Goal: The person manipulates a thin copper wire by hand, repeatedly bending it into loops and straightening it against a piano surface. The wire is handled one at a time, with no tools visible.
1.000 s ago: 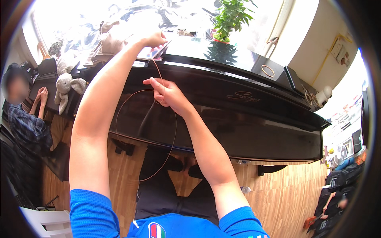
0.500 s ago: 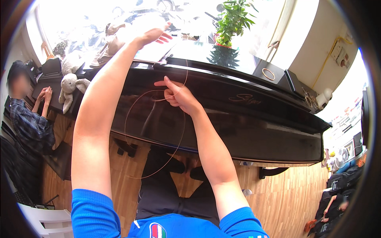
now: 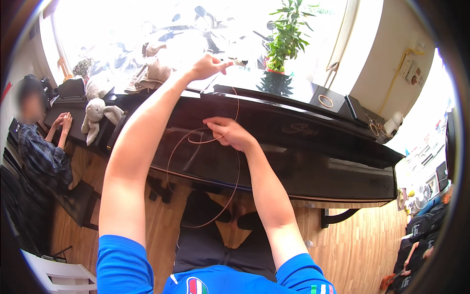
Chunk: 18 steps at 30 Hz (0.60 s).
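A thin copper-coloured wire hangs in wide loops in front of a glossy black piano. My right hand is closed on the wire, with a smaller loop passing around its fingers. From there one strand rises past the piano's upper edge and fades into the glare. Above and beyond it, my left hand is closed in a pinch close to the top of that strand. Whatever lies between its fingertips is lost in the brightness. The lower loop dangles in front of my dark trousers.
On the piano top stand a potted plant and a wooden ring. A grey plush rabbit sits at the left, beside a seated person in a checked shirt. A white chair is at lower left.
My left hand has come down and to the right, its spread fingers now closed in a pinch. My right hand and the wire loops sit slightly lower and further right in the picture.
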Motion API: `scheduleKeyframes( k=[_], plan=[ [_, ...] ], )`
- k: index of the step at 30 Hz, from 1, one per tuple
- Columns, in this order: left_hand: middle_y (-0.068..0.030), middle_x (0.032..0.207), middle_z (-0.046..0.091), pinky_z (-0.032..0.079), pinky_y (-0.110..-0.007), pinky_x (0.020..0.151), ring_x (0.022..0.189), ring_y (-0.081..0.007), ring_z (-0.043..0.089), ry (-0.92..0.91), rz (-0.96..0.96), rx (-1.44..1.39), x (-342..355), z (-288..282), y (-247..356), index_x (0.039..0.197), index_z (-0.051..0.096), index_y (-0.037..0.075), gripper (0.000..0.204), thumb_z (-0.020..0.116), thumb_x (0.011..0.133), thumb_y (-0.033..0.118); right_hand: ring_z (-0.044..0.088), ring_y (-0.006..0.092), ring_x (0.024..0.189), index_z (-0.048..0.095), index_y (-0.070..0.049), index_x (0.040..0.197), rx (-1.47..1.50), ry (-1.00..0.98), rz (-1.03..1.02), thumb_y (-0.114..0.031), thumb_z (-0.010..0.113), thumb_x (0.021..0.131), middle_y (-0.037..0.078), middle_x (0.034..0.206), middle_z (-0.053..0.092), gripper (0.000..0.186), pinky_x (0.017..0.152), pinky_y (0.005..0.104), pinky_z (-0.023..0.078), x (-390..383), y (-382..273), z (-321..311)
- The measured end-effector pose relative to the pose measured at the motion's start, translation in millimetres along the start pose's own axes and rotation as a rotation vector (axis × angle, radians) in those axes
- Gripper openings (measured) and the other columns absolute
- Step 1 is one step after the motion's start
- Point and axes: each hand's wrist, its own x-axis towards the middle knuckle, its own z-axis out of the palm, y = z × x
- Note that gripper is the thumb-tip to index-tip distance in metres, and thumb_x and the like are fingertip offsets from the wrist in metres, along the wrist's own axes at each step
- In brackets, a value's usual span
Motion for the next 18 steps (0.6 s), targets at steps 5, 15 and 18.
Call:
scheduleKeyframes(
  k=[5, 15, 18],
  plan=[
    [-0.0040, 0.056, 0.055, 0.048, -0.035, 0.078, 0.071, -0.0178, 0.060, 0.030, -0.031, 0.029, -5.2, 14.1, -9.9, 0.089, 0.080, 0.011, 0.067, 0.052, 0.092, 0.071, 0.034, 0.0030, 0.052, 0.054, -0.001, 0.136, -0.256, 0.110, 0.098, -0.021, 0.054, 0.105, -0.005, 0.067, 0.045, 0.037, 0.045, 0.0212, 0.027, -68.1, 4.4, 26.2],
    [-0.0083, 0.064, 0.065, 0.049, -0.033, 0.066, 0.064, -0.0167, 0.061, 0.055, -0.036, 0.000, -11.0, 33.6, -17.8, 0.084, 0.077, 0.005, 0.071, 0.052, 0.092, 0.071, 0.050, 0.0061, 0.062, 0.068, 0.000, 0.099, -0.649, 0.233, 0.240, -0.018, 0.060, 0.099, -0.002, 0.068, 0.057, 0.020, 0.058, 0.0252, 0.044, -206.7, 22.1, 22.9],
    [-0.0075, 0.065, 0.066, 0.049, -0.033, 0.066, 0.064, -0.0161, 0.061, 0.072, -0.050, 0.049, -9.1, 36.2, -22.9, 0.084, 0.077, 0.006, 0.069, 0.053, 0.092, 0.070, 0.061, 0.0100, 0.068, 0.074, -0.002, 0.100, -0.782, 0.175, 0.345, -0.023, 0.065, 0.095, 0.004, 0.078, 0.069, 0.024, 0.065, 0.0289, 0.051, -243.0, 21.0, 13.3]
  ],
)
